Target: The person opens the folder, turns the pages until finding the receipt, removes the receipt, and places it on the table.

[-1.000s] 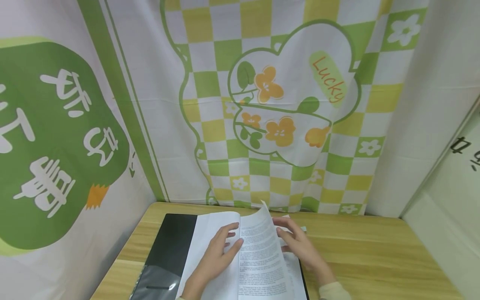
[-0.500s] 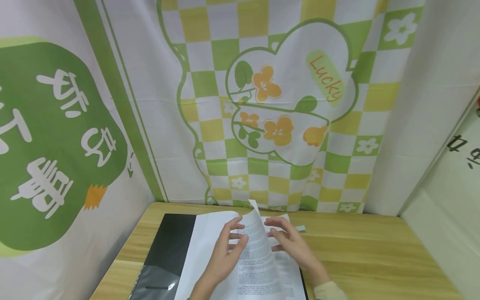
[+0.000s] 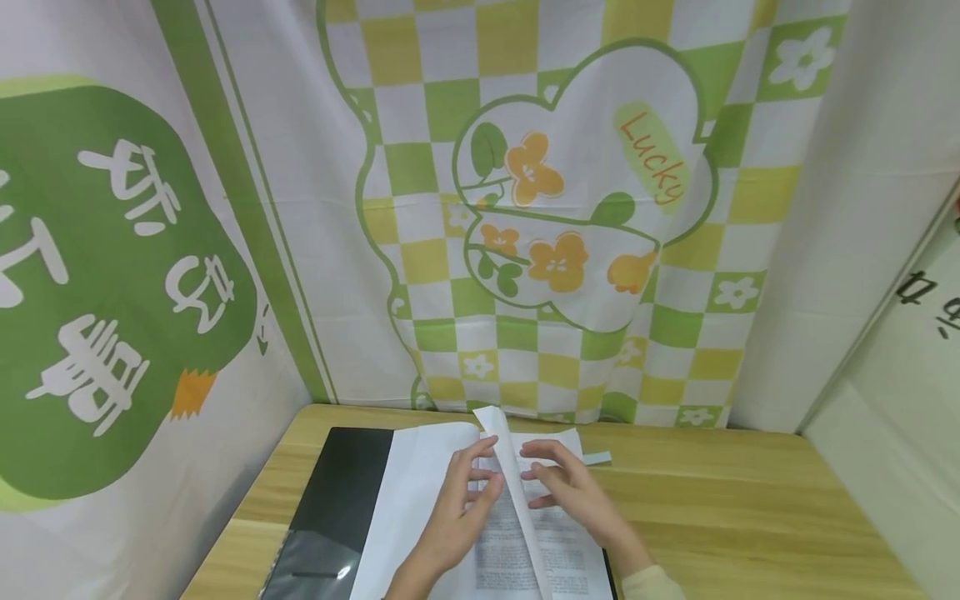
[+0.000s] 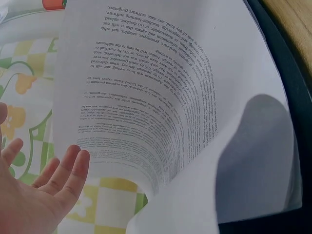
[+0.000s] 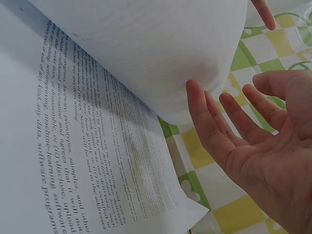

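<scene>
Page (image 3: 517, 496) swung further left; right hand (image 3: 572, 493) followed.

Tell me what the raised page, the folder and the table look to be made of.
Raised page: thin matte paper, bending in a smooth curve.
Folder: probably smooth black plastic; its clear pocket shows a bright glint.
Table: wood or wood-look laminate with a low sheen; grain streaks show, but can't settle which.

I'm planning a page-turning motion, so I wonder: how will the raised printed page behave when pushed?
The raised printed page is likely floppy, since it bends in a smooth curve. It's probably very light, looking like thin paper. Its slim edge might crease if pushed hard.
</scene>
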Demonstrator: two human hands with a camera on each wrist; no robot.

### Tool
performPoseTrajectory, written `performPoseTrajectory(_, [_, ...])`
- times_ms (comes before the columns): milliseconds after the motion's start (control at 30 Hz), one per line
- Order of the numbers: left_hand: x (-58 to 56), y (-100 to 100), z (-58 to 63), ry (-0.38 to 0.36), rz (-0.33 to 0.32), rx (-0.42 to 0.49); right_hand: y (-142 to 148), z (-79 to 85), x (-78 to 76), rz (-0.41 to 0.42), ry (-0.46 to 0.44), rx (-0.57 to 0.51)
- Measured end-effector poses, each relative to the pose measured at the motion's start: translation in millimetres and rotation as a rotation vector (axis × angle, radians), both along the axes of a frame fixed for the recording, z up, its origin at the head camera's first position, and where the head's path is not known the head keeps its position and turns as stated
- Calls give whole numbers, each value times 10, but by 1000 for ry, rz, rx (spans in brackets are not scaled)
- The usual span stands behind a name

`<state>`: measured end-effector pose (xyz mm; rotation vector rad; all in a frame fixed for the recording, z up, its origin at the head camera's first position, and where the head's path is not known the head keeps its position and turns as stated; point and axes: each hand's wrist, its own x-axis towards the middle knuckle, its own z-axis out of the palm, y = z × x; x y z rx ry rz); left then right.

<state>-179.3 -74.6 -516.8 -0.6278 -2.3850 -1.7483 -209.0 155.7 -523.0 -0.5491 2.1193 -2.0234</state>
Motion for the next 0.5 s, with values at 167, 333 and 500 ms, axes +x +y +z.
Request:
performPoseTrajectory(167, [-4,-2,-13,-11,14,12,-37,10,11,15,-8,21])
performPoseTrajectory(333, [-21,8,-24,-8,26,14,-67,5,16,35,-13,17])
performPoseTrajectory(500, [-8,5,-29,13,28,-44,-91,-28,23,53,-13,15])
